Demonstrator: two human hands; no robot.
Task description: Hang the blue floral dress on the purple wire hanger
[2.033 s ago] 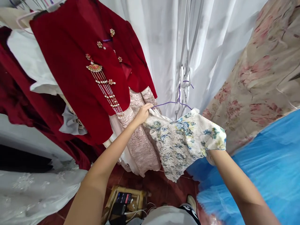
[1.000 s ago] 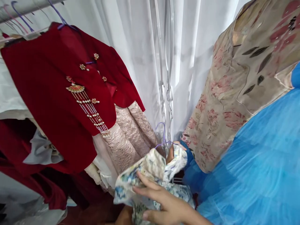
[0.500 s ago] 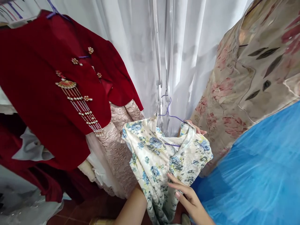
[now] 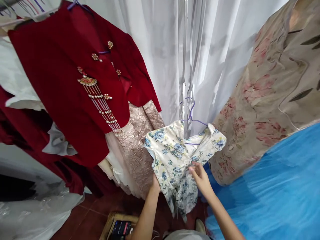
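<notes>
A sleeveless white top (image 4: 172,160) with blue flowers hangs on a purple wire hanger (image 4: 191,115) in front of me. My right hand (image 4: 201,176) pinches the cloth at the front, just below the V neckline, with thumb and fingers together. On the left edge of the top, my left hand (image 4: 156,184) goes in behind the cloth. Its fingers are hidden by the fabric, so its grip does not show.
A red jacket (image 4: 62,66) with beaded brooches hangs left, above a pink brocade skirt (image 4: 140,150). On the right are a beige floral garment (image 4: 265,100) and blue tulle (image 4: 280,186). White curtains (image 4: 155,40) hang behind. A phone (image 4: 121,228) lies below on a wooden stool (image 4: 108,224).
My right hand has gone from spread fingers on the front to a pinch of the cloth. Fingertips behind the right shoulder no longer show; my left hand is now lower left. The view has shifted left.
</notes>
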